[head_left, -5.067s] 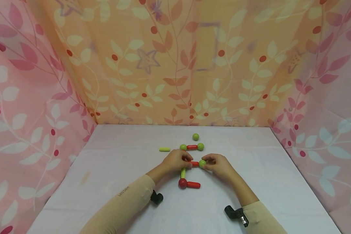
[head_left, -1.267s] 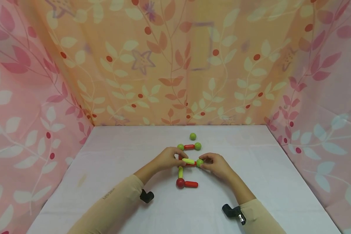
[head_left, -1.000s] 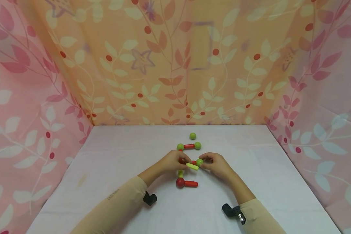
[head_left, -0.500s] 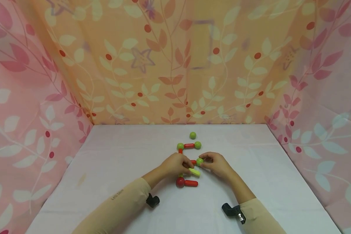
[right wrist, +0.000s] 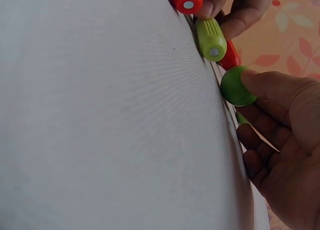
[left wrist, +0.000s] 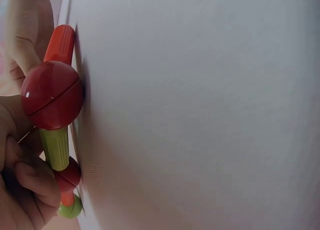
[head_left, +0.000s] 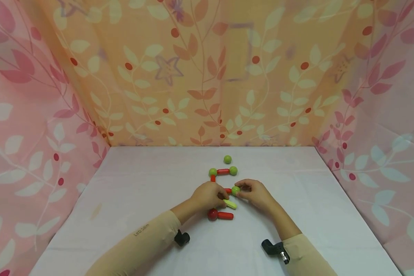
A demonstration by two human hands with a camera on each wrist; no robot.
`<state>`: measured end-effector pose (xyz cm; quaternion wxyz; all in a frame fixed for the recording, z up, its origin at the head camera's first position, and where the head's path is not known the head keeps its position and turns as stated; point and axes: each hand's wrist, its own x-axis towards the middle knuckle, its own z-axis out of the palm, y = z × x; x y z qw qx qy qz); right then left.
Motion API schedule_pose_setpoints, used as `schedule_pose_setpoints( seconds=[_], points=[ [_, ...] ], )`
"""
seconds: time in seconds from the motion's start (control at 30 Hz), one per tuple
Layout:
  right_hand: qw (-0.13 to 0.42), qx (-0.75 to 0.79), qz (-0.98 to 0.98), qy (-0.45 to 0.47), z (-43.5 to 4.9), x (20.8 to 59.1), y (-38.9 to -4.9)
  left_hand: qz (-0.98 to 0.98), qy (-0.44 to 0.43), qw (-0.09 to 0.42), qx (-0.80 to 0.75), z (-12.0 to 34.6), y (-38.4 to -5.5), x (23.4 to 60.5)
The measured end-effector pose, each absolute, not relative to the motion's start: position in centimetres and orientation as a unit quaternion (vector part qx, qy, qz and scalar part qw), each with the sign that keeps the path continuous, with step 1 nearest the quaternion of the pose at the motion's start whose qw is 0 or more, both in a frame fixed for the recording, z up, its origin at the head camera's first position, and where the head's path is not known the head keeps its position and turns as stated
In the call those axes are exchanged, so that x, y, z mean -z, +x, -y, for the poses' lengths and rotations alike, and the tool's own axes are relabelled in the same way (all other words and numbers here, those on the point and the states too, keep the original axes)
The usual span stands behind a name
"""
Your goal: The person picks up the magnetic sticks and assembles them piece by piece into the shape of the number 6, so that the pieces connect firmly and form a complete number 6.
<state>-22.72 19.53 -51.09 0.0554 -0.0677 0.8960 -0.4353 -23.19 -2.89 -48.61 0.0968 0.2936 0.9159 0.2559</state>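
My left hand (head_left: 207,194) pinches a yellow-green magnetic rod (head_left: 230,204), low over the white table. The rod's free end, with its silver tip, points to the right. My right hand (head_left: 255,191) holds a green ball (head_left: 235,190) between thumb and fingertips, at the end of a short red rod (head_left: 228,191). Just in front of my left hand, a dark red ball (head_left: 212,214) joins another red rod (head_left: 225,216). A second yellow-green rod (left wrist: 56,149) meets that red ball in the left wrist view. My left hand covers the middle of this row of pieces.
Farther back, two green balls, the left one (head_left: 212,172) and the right one (head_left: 233,170), are joined by a red rod (head_left: 223,171). A loose green ball (head_left: 227,159) lies behind them. Patterned curtains (head_left: 200,96) enclose the table's back and sides.
My left hand has picked up the yellow-green rod from the left and brought it across, then toward the front, below the middle red rod. My right hand stays on the green ball.
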Motion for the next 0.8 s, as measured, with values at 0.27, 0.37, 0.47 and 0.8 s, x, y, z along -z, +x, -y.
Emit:
schedule_pose_setpoints(
  seconds=[0.27, 0.37, 0.47, 0.8],
  points=[
    [0.056, 0.435, -0.896, -0.066, -19.6, 51.0, -22.7, -0.921, 0.302, 0.086, -0.232, 2.9, -23.0, 48.4],
    [0.055, 0.435, -0.896, -0.067, -19.5, 51.0, -22.7, -0.920, 0.300, 0.087, -0.238, 3.0, -23.0, 48.4],
    [0.054, 0.437, -0.895, -0.068, -19.5, 51.0, -22.7, -0.916, 0.299, 0.089, -0.253, 3.0, -23.1, 48.5],
    [0.058, 0.441, -0.893, -0.072, -19.5, 50.9, -22.6, -0.895, 0.280, 0.135, -0.319, 3.5, -24.0, 48.6]
  ],
)
